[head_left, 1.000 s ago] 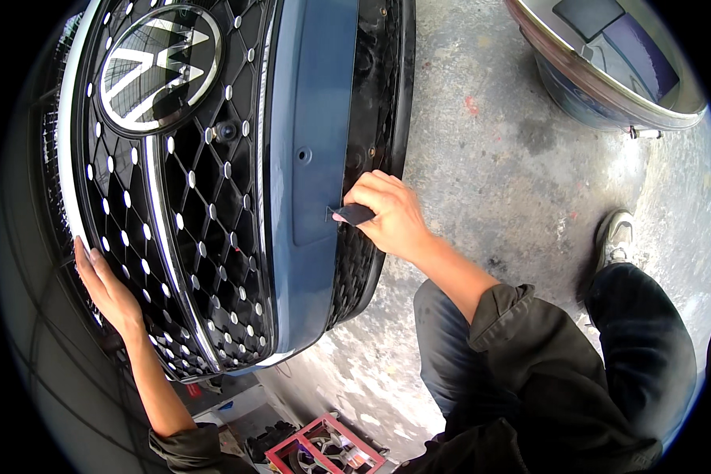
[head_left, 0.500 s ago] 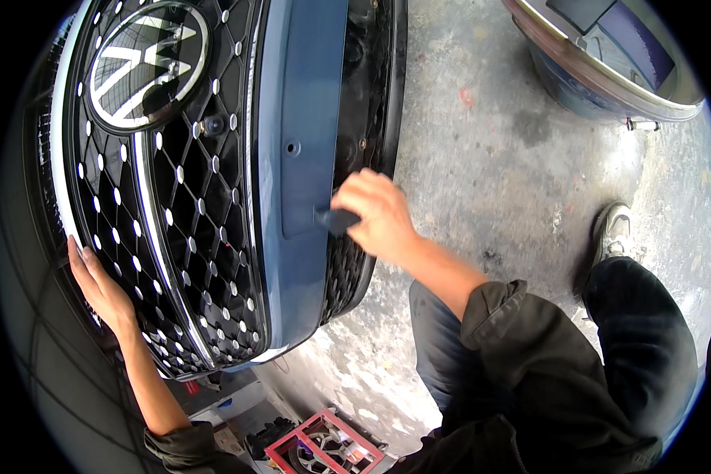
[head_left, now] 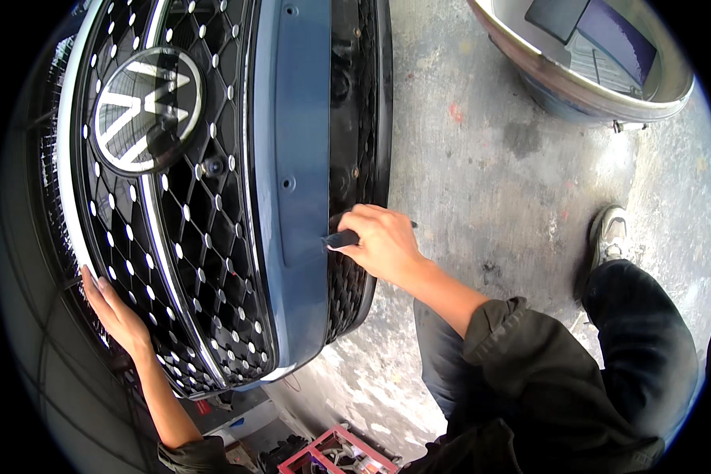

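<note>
A car's front end stands at the left, with a black grille (head_left: pixel 188 237) of silver studs, a round emblem (head_left: pixel 148 110) and a blue bumper panel (head_left: pixel 304 118). My right hand (head_left: pixel 383 245) is closed around a black scraper-like tool (head_left: pixel 343 239), whose exact kind I cannot make out. The tool's flat tip meets the blue panel's right edge, beside the lower end of a shallow recess. Part of the tool is hidden by my fingers; a thin dark end shows past the hand. My left hand (head_left: pixel 118 316) rests with fingers stretched out along the grille's outer left edge.
A round tub (head_left: pixel 561 77) with dark and purple flat pieces in it stands on the concrete floor (head_left: pixel 482 174) at upper right. A red metal frame (head_left: pixel 336 450) lies at the bottom. My shoe (head_left: pixel 610 233) is on the floor at the right.
The car sits lower in the view than before. My right hand has moved down with the tool, whose tip is now nearer the blue panel's right edge. My left hand stays on the grille edge.
</note>
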Motion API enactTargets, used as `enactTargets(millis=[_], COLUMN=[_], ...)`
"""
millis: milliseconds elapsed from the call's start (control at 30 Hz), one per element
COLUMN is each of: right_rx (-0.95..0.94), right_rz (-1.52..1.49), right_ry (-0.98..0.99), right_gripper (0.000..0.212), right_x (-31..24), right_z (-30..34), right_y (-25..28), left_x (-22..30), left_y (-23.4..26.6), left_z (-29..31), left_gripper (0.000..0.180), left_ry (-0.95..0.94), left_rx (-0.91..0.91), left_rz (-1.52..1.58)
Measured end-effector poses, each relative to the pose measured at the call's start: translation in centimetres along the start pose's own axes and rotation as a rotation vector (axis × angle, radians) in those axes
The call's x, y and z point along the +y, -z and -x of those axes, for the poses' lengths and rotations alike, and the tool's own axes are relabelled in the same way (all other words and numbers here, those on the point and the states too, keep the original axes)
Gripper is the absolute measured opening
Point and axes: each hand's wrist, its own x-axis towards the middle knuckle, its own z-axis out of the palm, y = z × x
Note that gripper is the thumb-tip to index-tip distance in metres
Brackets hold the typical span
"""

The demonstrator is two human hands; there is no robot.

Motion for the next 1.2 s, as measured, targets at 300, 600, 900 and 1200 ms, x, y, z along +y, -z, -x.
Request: enactTargets(millis=[300, 600, 900, 1200], right_rx=[0.054, 0.085, 0.045, 0.344], right_rz=[-0.387, -0.388, -0.339, -0.429], right_ry=[-0.539, -0.209, -0.367, -0.445], right_gripper=[0.039, 0.036, 0.042, 0.04], right_x=[-4.8, -2.7, -2.0, -0.4], right_z=[-7.5, -8.4, -11.7, -25.1], right_y=[1.8, 1.7, 5.5, 9.6], left_x=[0.6, 0.9, 1.5, 1.8], left_y=[-0.4, -0.2, 0.5, 0.6], left_z=[0.2, 0.2, 0.8, 0.4], left_gripper=[0.053, 0.055, 0.054, 0.057], left_ry=[-0.012, -0.022, -0.002, 0.006], left_rx=[-0.004, 0.001, -0.044, -0.034], left_rz=[0.013, -0.027, -0.045, -0.007])
